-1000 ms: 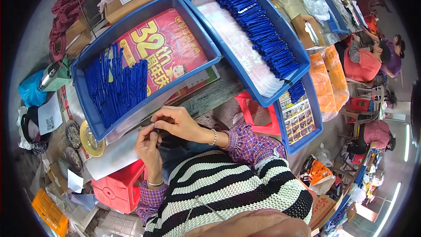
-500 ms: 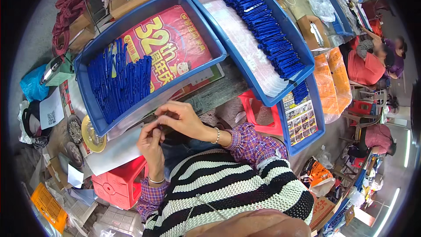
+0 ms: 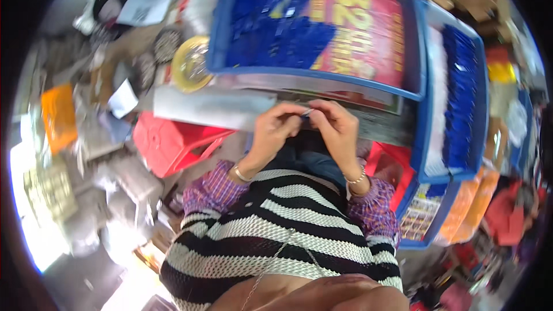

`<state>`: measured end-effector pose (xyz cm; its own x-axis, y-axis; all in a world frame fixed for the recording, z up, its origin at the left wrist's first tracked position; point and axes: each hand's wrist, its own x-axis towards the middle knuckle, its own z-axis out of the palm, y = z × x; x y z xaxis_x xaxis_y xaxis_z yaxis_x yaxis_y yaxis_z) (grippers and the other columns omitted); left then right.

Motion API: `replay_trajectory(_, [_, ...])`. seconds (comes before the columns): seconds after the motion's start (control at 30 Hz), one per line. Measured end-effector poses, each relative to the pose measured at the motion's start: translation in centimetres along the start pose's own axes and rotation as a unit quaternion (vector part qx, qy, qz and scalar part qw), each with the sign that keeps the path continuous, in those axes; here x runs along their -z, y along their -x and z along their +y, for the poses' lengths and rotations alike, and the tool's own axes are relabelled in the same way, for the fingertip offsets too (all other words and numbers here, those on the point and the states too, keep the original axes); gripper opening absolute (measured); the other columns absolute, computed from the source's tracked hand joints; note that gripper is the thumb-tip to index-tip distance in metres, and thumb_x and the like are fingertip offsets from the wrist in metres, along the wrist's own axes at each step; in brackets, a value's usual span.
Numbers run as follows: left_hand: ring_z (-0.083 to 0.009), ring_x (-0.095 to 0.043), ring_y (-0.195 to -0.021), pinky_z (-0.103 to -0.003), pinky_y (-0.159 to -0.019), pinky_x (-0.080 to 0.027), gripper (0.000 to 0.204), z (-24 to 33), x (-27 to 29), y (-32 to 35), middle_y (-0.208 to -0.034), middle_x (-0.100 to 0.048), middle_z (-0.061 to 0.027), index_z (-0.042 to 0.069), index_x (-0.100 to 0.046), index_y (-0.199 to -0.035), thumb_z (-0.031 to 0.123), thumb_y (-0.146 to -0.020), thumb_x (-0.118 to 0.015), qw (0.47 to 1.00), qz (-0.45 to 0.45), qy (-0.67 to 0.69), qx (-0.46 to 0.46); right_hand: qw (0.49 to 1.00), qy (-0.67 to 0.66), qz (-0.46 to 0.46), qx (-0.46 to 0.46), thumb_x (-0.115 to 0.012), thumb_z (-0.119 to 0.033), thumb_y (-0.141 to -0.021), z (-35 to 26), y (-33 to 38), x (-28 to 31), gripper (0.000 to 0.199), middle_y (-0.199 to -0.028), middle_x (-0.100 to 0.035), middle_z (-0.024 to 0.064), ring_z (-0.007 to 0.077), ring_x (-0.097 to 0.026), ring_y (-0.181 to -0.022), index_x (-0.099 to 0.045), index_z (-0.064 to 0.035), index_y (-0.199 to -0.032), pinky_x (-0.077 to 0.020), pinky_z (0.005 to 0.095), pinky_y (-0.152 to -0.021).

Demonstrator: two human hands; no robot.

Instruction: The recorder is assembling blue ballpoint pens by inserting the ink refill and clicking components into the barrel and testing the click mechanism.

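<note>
My left hand (image 3: pixel 273 133) and my right hand (image 3: pixel 339 129) meet fingertip to fingertip above my lap, just short of the table edge. Both pinch at a tiny silvery piece (image 3: pixel 307 113), too small and blurred to name. Beyond them is a blue plastic tray (image 3: pixel 322 75) lined with a red and yellow printed sheet. On its left side lie many slim dark blue plastic pieces (image 3: pixel 271 34). A second blue tray (image 3: pixel 483 115), to the right, holds a long row of similar blue pieces (image 3: pixel 459 98).
A yellow bowl (image 3: pixel 178 75) stands left of the near tray, beside a dish of small parts (image 3: pixel 167 44). White paper (image 3: pixel 213 106) covers the table's near edge. Red stools (image 3: pixel 164 144) flank me. A third blue tray (image 3: pixel 412 245) sits low at right. Other people are at far right.
The view has swung round, so the trays now lie straight ahead and to the right. My hands stay together, fingertips still meeting; the picture is more blurred.
</note>
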<state>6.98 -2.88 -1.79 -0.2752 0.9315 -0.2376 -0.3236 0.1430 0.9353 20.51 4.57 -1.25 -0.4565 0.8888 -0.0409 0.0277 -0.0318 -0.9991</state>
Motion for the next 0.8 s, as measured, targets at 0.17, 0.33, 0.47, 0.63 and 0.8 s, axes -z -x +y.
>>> replay_trajectory(0.17, [-0.0059,-0.048,-0.062,-0.019,-0.053,-0.037,0.015,-0.4,0.7,0.1,-0.076,-0.057,-0.0006,0.001,-0.061,-0.099,-0.002,-0.086,-0.054,0.999,-0.008,0.044,-0.005,0.999,-0.007,-0.004,-0.052,-0.06,-0.003,-0.084,0.6,0.2,-0.2,0.012,-0.074,-0.062,0.0005,0.0063,-0.057,-0.065,-0.063,0.0037,-0.094,-0.0458,0.0185,-0.057])
replay_trajectory(0.33, [-0.0075,-0.047,-0.063,-0.02,-0.055,-0.036,0.013,-0.5,1.4,0.2,-0.079,-0.057,-0.0016,0.0,-0.059,-0.101,0.0,-0.089,-0.053,0.999,-0.024,0.036,-0.016,0.993,0.109,-0.025,0.03,-0.06,-0.006,-0.085,0.6,-0.1,-1.0,0.009,-0.068,-0.059,0.0009,0.0053,-0.054,-0.058,-0.062,0.0028,-0.083,-0.0422,0.0184,-0.052])
replay_trajectory(0.47, [-0.0076,-0.047,-0.063,-0.02,-0.054,-0.036,0.014,-0.5,2.0,0.1,-0.079,-0.056,-0.002,0.0,-0.059,-0.101,0.0,-0.088,-0.054,0.998,-0.025,0.051,-0.008,0.986,0.154,-0.044,0.049,-0.062,-0.009,-0.084,0.0,-0.7,-1.6,0.013,-0.063,-0.056,0.0018,0.0044,-0.05,-0.052,-0.061,0.0025,-0.078,-0.0384,0.0187,-0.048])
replay_trajectory(0.63, [-0.0063,-0.049,-0.065,-0.019,-0.057,-0.039,0.012,1.4,4.5,0.5,-0.081,-0.058,-0.0022,0.0,-0.061,-0.097,0.0,-0.087,-0.055,0.999,-0.025,0.013,0.019,0.993,0.092,-0.078,-0.006,-0.061,-0.009,-0.085,0.8,-0.3,-1.8,0.012,-0.066,-0.057,0.0017,0.0052,-0.052,-0.055,-0.062,0.0025,-0.081,-0.0411,0.0184,-0.049])
replay_trajectory(0.8, [-0.008,-0.057,-0.072,-0.02,-0.065,-0.046,0.012,2.9,14.6,1.4,-0.085,-0.061,-0.0023,0.0,-0.062,-0.095,-0.002,-0.084,-0.057,0.949,0.103,-0.283,-0.093,0.995,0.023,-0.072,-0.061,-0.06,-0.01,-0.086,0.8,-0.4,-1.4,0.012,-0.069,-0.059,0.0028,0.0059,-0.055,-0.058,-0.063,0.0022,-0.086,-0.0441,0.0181,-0.051])
